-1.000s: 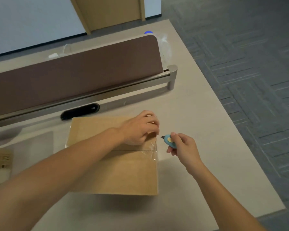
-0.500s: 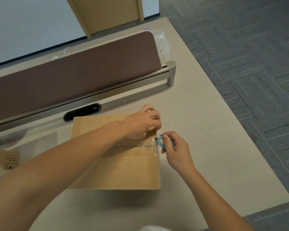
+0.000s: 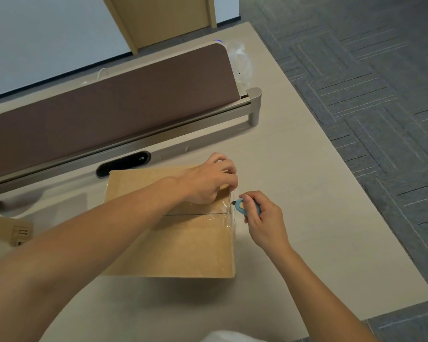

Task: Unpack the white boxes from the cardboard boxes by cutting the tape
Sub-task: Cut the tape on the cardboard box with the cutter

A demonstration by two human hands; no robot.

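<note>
Moved in over the last second: blue box cutter, from clear of the cardboard box to blade tip at the box's right edge. Noted at far left: separate cardboard piece, cut off by the frame. Found near the middle of the beige desk, in front of the brown divider panel: the cardboard box, flaps closed, seam running left to right under clear tape. Rested on the far right corner of the box top, fingers curled down over the edge and gripping it: left hand. Held just beside that same edge, fingers and thumb wrapped round the cutter body: right hand.
</note>
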